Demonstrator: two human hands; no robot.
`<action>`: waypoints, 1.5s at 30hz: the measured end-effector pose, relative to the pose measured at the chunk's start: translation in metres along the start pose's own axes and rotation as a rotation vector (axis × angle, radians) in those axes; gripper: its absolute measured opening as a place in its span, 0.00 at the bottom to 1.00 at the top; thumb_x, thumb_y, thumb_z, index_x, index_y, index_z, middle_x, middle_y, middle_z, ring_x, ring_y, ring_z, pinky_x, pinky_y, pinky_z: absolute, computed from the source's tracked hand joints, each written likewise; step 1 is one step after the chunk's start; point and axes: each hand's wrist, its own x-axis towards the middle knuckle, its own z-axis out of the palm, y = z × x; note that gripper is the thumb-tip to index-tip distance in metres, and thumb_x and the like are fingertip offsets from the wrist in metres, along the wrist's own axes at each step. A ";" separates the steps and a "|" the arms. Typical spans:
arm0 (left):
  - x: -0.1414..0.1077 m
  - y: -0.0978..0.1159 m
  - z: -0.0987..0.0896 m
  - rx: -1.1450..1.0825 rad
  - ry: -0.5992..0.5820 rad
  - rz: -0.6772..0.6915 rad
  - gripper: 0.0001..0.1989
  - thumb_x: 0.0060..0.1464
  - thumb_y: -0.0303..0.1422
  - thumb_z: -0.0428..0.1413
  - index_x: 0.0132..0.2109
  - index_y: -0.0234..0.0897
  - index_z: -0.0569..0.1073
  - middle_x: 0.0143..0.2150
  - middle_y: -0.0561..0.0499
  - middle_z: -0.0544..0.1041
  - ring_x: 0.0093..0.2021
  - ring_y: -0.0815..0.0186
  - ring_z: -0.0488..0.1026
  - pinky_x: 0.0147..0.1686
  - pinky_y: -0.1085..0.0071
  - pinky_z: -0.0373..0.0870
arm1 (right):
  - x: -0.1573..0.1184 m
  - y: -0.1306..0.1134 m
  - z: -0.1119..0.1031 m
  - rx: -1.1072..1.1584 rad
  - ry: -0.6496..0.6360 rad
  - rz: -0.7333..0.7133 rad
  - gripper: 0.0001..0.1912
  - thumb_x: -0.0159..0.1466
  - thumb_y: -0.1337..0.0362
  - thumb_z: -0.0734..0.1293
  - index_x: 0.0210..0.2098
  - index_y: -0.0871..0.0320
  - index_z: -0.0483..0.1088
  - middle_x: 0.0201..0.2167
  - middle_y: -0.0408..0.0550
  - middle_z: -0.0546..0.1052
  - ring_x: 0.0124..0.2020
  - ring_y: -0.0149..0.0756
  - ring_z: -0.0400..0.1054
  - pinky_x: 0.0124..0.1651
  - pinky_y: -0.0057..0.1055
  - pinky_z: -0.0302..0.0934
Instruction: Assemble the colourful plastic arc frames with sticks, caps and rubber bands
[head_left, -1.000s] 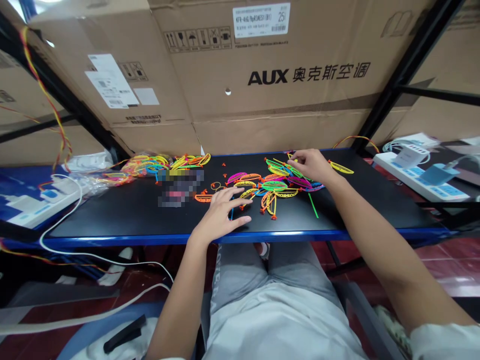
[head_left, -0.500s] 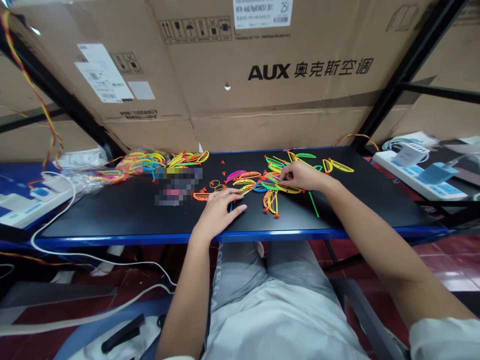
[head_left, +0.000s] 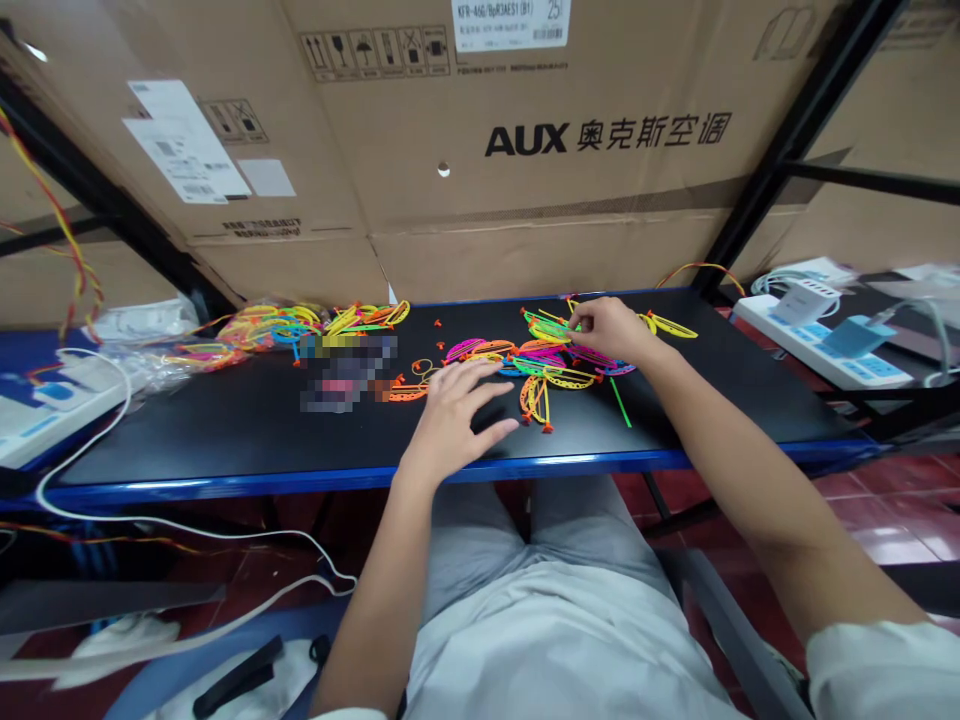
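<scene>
Brightly coloured small plastic toy bows, curved and dotted with holes, lie in a loose pile (head_left: 544, 362) on the black table. My left hand (head_left: 454, 405) is over the pile's left side, palm down, fingers spread and nothing held. At the pile's far right, my right hand (head_left: 616, 332) has its fingers curled into a pinch. A yellow-green bow (head_left: 549, 328) lies right by those fingertips; whatever they grip is hidden. Toward me lies a yellow and orange bow (head_left: 534, 398) with red-orange suction tips. A thin green stick (head_left: 621, 402) points toward the front edge.
More bows (head_left: 367, 317) and a clear plastic bag of them (head_left: 266, 328) lie at the back left. A blurred-out object (head_left: 349, 375) sits left of my left hand. Power strips (head_left: 817, 340) flank the table (head_left: 225, 440). A large cardboard box (head_left: 420, 120) stands behind.
My left hand has shifted slightly right and its fingers have spread. My right hand has moved a little farther back and right, uncovering purple and pink bows. The whole view has shifted slightly.
</scene>
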 end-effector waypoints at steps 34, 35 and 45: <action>0.008 0.025 0.027 0.046 -0.043 -0.083 0.10 0.70 0.38 0.59 0.48 0.39 0.84 0.59 0.44 0.82 0.63 0.51 0.75 0.65 0.48 0.69 | -0.007 -0.025 0.006 0.335 -0.577 -0.106 0.17 0.56 0.49 0.75 0.28 0.58 0.78 0.23 0.45 0.78 0.26 0.35 0.68 0.32 0.33 0.58; 0.007 0.025 0.026 0.043 -0.042 -0.080 0.11 0.70 0.39 0.59 0.48 0.40 0.84 0.60 0.45 0.82 0.65 0.50 0.74 0.66 0.48 0.68 | -0.008 -0.026 0.005 0.350 -0.563 -0.109 0.17 0.57 0.49 0.75 0.28 0.58 0.78 0.23 0.45 0.78 0.27 0.35 0.69 0.33 0.33 0.59; 0.007 0.028 0.026 0.070 -0.009 -0.071 0.13 0.72 0.41 0.56 0.50 0.38 0.81 0.60 0.45 0.83 0.73 0.49 0.67 0.77 0.40 0.48 | -0.007 -0.023 0.005 0.161 -0.187 -0.064 0.12 0.66 0.58 0.70 0.41 0.60 0.81 0.27 0.46 0.77 0.28 0.35 0.67 0.33 0.32 0.56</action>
